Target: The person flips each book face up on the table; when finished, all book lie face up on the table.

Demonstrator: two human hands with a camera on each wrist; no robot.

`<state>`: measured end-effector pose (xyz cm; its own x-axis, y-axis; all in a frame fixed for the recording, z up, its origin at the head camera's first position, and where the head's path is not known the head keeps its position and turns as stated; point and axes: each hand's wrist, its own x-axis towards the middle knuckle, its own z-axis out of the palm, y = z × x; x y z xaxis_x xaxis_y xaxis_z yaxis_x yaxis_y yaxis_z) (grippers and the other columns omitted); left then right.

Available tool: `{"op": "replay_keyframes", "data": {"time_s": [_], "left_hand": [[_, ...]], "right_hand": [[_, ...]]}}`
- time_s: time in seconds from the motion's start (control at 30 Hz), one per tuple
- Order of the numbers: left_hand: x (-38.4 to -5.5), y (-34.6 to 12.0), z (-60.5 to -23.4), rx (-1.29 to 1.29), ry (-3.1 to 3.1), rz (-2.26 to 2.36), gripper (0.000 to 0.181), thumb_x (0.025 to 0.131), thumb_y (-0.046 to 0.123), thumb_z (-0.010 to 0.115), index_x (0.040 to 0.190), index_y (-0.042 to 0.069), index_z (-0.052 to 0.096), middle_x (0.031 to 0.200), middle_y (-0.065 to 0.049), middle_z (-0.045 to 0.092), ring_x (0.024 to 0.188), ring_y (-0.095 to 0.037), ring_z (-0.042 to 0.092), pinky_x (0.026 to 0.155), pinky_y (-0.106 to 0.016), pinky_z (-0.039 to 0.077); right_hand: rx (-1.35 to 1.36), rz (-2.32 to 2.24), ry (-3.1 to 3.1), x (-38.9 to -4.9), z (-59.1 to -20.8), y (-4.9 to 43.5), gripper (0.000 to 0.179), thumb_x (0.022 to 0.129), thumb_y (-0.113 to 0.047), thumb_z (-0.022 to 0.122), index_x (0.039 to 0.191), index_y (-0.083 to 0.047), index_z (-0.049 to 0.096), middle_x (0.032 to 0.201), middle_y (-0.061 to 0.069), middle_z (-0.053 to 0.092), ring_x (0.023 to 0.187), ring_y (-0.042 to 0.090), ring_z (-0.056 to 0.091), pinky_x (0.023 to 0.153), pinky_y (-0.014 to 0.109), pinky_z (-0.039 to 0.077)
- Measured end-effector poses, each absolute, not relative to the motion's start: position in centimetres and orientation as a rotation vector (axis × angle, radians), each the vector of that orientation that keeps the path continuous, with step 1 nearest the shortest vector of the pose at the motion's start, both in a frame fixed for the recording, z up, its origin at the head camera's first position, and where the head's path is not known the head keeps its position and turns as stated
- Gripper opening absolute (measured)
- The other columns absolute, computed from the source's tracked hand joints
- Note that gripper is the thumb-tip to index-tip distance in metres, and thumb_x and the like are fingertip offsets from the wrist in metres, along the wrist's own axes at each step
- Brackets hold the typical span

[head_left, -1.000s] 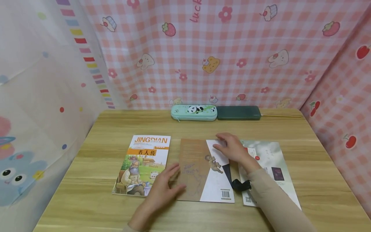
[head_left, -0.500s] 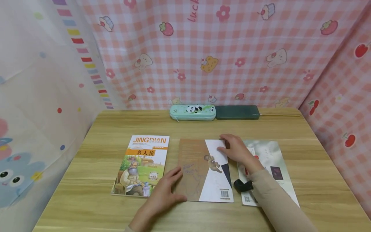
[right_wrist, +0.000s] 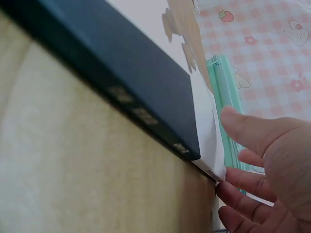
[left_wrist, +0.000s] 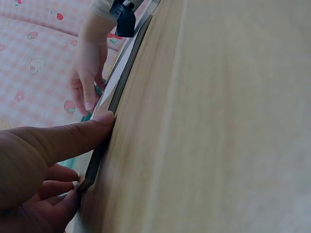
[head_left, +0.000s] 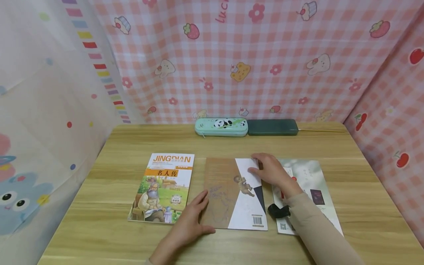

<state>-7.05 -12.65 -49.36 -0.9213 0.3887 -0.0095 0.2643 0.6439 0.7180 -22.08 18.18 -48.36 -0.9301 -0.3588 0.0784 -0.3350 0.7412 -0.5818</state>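
Note:
A book (head_left: 222,191) with a brown and white back cover lies flat in the middle of the wooden table. My left hand (head_left: 190,224) touches its near left corner; in the left wrist view the thumb (left_wrist: 80,137) lies along the near edge, with the fingers around the corner. At the far right corner is my right hand (head_left: 271,172). The right wrist view has its fingertips (right_wrist: 224,187) at the corner by the dark spine (right_wrist: 141,114), thumb raised apart. Left of it lies a JINGDIAN book (head_left: 169,191); a pale green book (head_left: 311,180) is partly under the right forearm.
Along the table's back edge stand a mint panda pencil case (head_left: 221,127), a dark green case (head_left: 273,127) and a thin stick (head_left: 321,131). A pink checked cloth (head_left: 215,73) hangs behind. A black wrist device (head_left: 279,211) overlaps the right book.
My right hand has shifted slightly right, to the book's far right corner. The left hand has lowered a little, its thumb now at the near edge. The books stay in place.

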Motion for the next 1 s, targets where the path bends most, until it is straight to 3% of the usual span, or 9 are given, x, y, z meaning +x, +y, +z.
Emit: {"op": "replay_keyframes", "data": {"time_s": [0.23, 0.43, 0.53, 0.7, 1.0], "left_hand": [[-6.9, -12.5, -49.6, 0.518, 2.716, 1.143, 0.099, 0.069, 0.026, 0.094, 0.145, -0.013, 0.044, 0.162, -0.017, 0.031, 0.146, -0.037, 0.033, 0.118, -0.050, 0.032], [-6.8, -12.5, -49.5, 0.505, 2.717, 1.145, 0.100, 0.069, 0.025, 0.095, 0.145, -0.013, 0.043, 0.162, -0.017, 0.031, 0.146, -0.036, 0.033, 0.118, -0.050, 0.032], [-6.8, -12.5, -49.6, 0.497, 2.716, 1.144, 0.100, 0.069, 0.025, 0.094, 0.145, -0.013, 0.043, 0.162, -0.017, 0.031, 0.146, -0.036, 0.033, 0.118, -0.051, 0.032], [-6.7, -12.5, -49.6, 0.478, 2.707, 1.156, 0.100, 0.069, 0.025, 0.094, 0.146, -0.012, 0.043, 0.163, -0.016, 0.031, 0.146, -0.036, 0.033, 0.118, -0.051, 0.032], [-6.5, -12.5, -49.6, 0.477, 2.696, 1.193, 0.103, 0.069, 0.029, 0.095, 0.147, -0.012, 0.041, 0.163, -0.016, 0.030, 0.147, -0.036, 0.032, 0.117, -0.052, 0.032]], "right_hand": [[-0.524, -1.054, 2.859, -22.5, -48.7, 18.6, 0.063, 0.091, -0.023, 0.078, 0.144, 0.000, 0.052, 0.120, 0.019, 0.065, 0.108, 0.032, 0.060, 0.098, 0.053, 0.050], [-0.587, -1.241, 2.802, -22.8, -48.5, 19.6, 0.037, 0.098, -0.001, 0.060, 0.135, 0.002, 0.060, 0.119, 0.021, 0.067, 0.105, 0.034, 0.064, 0.092, 0.052, 0.055], [-0.645, -1.291, 2.764, -22.9, -48.3, 20.3, 0.035, 0.096, 0.009, 0.055, 0.128, 0.003, 0.065, 0.124, 0.022, 0.066, 0.109, 0.036, 0.065, 0.093, 0.051, 0.055], [-0.724, -1.333, 2.660, -23.2, -48.4, 21.3, 0.038, 0.091, 0.014, 0.062, 0.128, 0.004, 0.066, 0.128, 0.022, 0.065, 0.109, 0.035, 0.067, 0.095, 0.046, 0.056], [-0.776, -1.281, 2.728, -23.4, -48.0, 22.4, 0.036, 0.088, 0.004, 0.075, 0.124, -0.001, 0.072, 0.122, 0.016, 0.071, 0.109, 0.030, 0.068, 0.088, 0.037, 0.060]]}}
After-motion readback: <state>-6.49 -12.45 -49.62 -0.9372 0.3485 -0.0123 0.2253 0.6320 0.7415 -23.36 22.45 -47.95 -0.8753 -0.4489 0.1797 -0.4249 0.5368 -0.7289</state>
